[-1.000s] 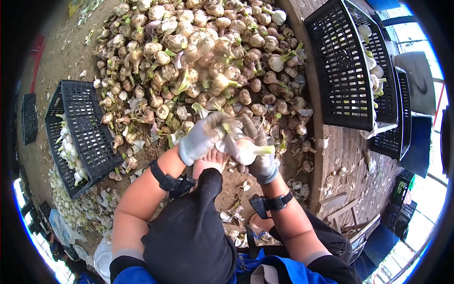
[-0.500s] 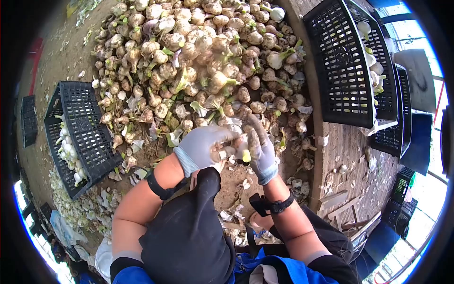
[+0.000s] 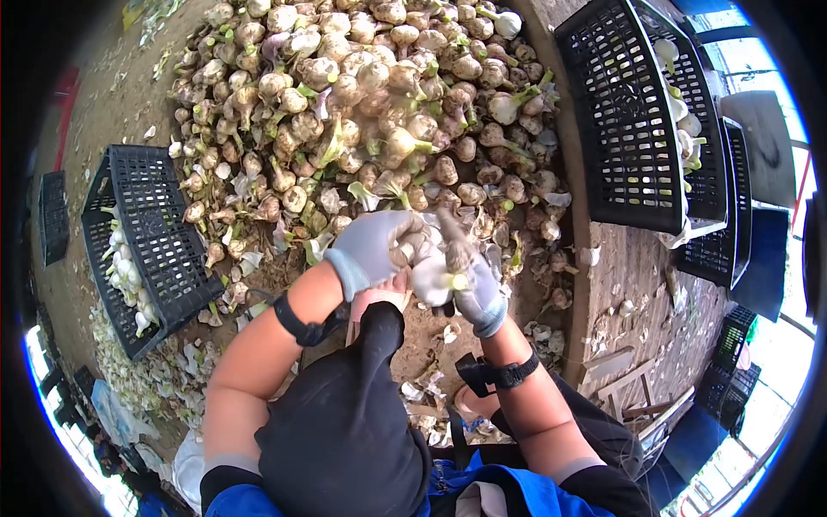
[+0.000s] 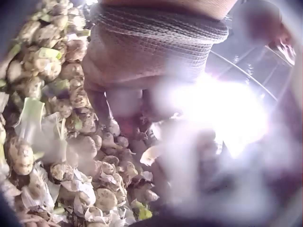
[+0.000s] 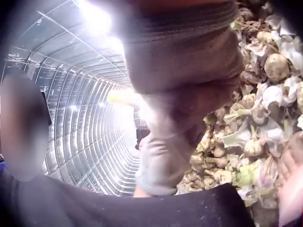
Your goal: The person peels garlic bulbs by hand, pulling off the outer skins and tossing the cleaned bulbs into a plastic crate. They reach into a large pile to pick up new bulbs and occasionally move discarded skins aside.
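Both hands wear pale grey gloves and meet over the near edge of a heap of garlic (image 3: 345,112). Between them in the head view is a whitish garlic bulb (image 3: 428,283), its cut green stem end turned toward the body. My right hand (image 3: 479,291) grips this bulb from the right, its dirt-darkened fingers reaching up over it. From the left, my left hand (image 3: 372,248) curls its fingers against the bulb's upper side. Glare hides the left fingertips in the left wrist view. In the right wrist view, the stem (image 5: 120,98) sticks out beside the right glove (image 5: 189,66).
A black crate (image 3: 159,233) with white bulbs stands at the left. Larger black crates (image 3: 620,121), one holding bulbs, stand on a wooden board (image 3: 646,319) at the right. Loose skins (image 3: 422,388) litter the ground around a foot below the hands.
The bulb has turned between the hands, its stem swinging from pointing right to facing the body. The left hand drew left and down, then came back up against the bulb.
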A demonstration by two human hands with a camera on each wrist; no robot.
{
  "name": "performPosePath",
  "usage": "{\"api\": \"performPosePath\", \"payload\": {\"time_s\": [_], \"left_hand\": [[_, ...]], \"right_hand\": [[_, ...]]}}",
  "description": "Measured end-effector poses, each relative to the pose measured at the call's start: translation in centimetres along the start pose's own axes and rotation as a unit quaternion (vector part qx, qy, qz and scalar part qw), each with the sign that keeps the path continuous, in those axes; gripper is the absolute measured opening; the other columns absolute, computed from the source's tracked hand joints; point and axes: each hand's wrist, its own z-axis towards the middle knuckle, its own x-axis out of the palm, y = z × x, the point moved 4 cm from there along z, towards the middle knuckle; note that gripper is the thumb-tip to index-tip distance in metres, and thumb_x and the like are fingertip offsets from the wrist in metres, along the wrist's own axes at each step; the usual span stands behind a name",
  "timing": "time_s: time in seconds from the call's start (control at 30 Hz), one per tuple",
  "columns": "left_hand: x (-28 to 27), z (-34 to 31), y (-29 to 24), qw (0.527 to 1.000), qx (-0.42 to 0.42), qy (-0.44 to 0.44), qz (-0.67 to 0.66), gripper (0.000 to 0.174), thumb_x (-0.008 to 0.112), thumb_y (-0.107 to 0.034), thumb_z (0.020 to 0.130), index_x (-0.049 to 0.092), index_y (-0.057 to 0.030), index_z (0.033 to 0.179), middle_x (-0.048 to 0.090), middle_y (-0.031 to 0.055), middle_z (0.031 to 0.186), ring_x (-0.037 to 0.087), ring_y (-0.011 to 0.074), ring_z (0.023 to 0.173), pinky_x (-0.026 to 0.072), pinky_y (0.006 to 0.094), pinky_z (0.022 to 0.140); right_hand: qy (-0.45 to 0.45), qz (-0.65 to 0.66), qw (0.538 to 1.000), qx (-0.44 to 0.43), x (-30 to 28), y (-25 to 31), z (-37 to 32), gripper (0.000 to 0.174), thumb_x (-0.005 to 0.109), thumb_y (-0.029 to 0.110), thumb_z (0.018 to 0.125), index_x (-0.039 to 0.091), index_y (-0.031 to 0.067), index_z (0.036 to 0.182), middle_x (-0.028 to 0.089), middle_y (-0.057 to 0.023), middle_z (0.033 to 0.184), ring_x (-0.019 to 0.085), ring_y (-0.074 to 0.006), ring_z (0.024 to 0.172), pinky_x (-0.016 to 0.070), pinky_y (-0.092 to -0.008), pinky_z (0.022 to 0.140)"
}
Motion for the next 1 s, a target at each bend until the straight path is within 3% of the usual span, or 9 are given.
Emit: {"api": "performPosePath", "payload": {"time_s": [0.1,0.27,0.5,0.57,0.63,0.67,0.73,0.87,1.0], "left_hand": [[3.5,0.7,5.5,0.992,-0.073,0.099,-0.023,0.031,0.07,-0.018,0.077,0.062,-0.0079,0.105,0.064,0.0113,0.099,0.061,0.0235,0.088,0.0505,0.0339,0.077],[2.2,-0.5,1.5,0.985,0.019,-0.06,0.16,0.053,0.068,-0.009,0.072,0.052,-0.0144,0.122,0.051,0.017,0.112,0.058,0.0366,0.096,0.0473,0.0389,0.085],[0.4,-1.8,-0.8,0.968,0.218,-0.121,0.034,0.034,0.064,-0.001,0.08,0.056,-0.0041,0.112,0.059,0.0089,0.1,0.059,0.0214,0.09,0.048,0.0284,0.081],[-0.3,-1.7,1.7,0.932,-0.024,-0.166,-0.322,0.02,0.061,-0.007,0.089,0.057,-0.0035,0.109,0.063,0.0056,0.094,0.06,0.0158,0.083,0.049,0.027,0.079],[-0.7,-2.1,2.4,0.894,-0.028,-0.147,-0.423,0.018,0.059,-0.009,0.091,0.057,-0.0033,0.108,0.063,0.006,0.094,0.062,0.0163,0.084,0.0515,0.0285,0.077],[-0.7,-2.1,2.8,0.845,-0.03,-0.124,-0.52,0.017,0.057,-0.011,0.093,0.056,-0.0031,0.108,0.063,0.0064,0.093,0.063,0.0167,0.085,0.054,0.0301,0.075],[-0.4,-2.0,3.1,0.784,-0.029,-0.097,-0.612,0.016,0.055,-0.013,0.095,0.056,-0.0029,0.107,0.063,0.0069,0.093,0.064,0.0171,0.085,0.0565,0.0317,0.073],[2.0,-2.4,3.7,0.95,-0.051,-0.001,-0.308,0.019,0.061,-0.011,0.09,0.055,-0.0027,0.107,0.063,0.0044,0.097,0.06,0.0112,0.088,0.0499,0.0247,0.077],[3.4,-2.3,1.3,0.936,0.02,0.123,-0.329,0.051,0.061,-0.002,0.088,0.04,-0.0037,0.135,0.052,0.0056,0.12,0.051,0.0115,0.108,0.0418,0.0279,0.097]], "right_hand": [[0.184,0.263,0.941,0.11,3.7,2.4,-1.9,0.089,0.066,0.028,0.088,0.006,0.0055,0.15,0.055,0.0006,0.109,0.06,-0.0088,0.071,0.0528,-0.02,0.06],[-0.102,-0.065,0.992,0.04,0.4,1.6,-0.1,0.048,0.042,0.028,0.1,0.041,-0.0033,0.137,0.048,-0.0187,0.136,0.045,-0.0227,0.125,0.0333,-0.0321,0.106],[-0.224,-0.216,0.949,-0.046,-0.7,0.3,-0.6,0.045,0.038,0.013,0.097,0.037,0.0049,0.141,0.056,-0.0167,0.123,0.06,-0.0189,0.101,0.0508,-0.0284,0.084],[-0.074,0.522,0.85,0.025,-2.2,-2.5,-0.7,0.044,0.04,0.011,0.094,0.041,0.0068,0.138,0.063,-0.0119,0.104,0.063,-0.0113,0.081,0.0521,-0.0194,0.058],[0.053,0.628,0.771,0.087,-4.2,-5.4,-1.7,0.04,0.046,0.014,0.091,0.047,0.0074,0.131,0.064,-0.0077,0.086,0.065,-0.011,0.073,0.046,-0.0164,0.046],[0.053,0.303,0.924,0.226,-4.0,-4.0,-1.8,0.045,0.052,0.019,0.088,0.047,0.0074,0.131,0.065,-0.0105,0.089,0.067,-0.0169,0.078,0.0506,-0.0235,0.052],[0.08,-0.375,0.885,0.262,-4.7,-3.0,-1.9,0.072,0.066,0.03,0.078,0.038,0.0052,0.139,0.068,-0.0188,0.098,0.066,-0.0326,0.093,0.0529,-0.0429,0.082],[0.07,-0.123,0.989,-0.047,0.1,-0.8,-1.2,0.098,0.081,0.021,0.071,0.02,0.0041,0.147,0.038,-0.019,0.142,0.045,-0.0267,0.125,0.0389,-0.0387,0.103],[-0.079,0.004,0.995,0.061,-0.9,4.2,-0.5,0.054,0.071,0.008,0.074,0.051,-0.0013,0.124,0.062,-0.0066,0.102,0.06,-0.0108,0.081,0.05,-0.0228,0.071]]}}
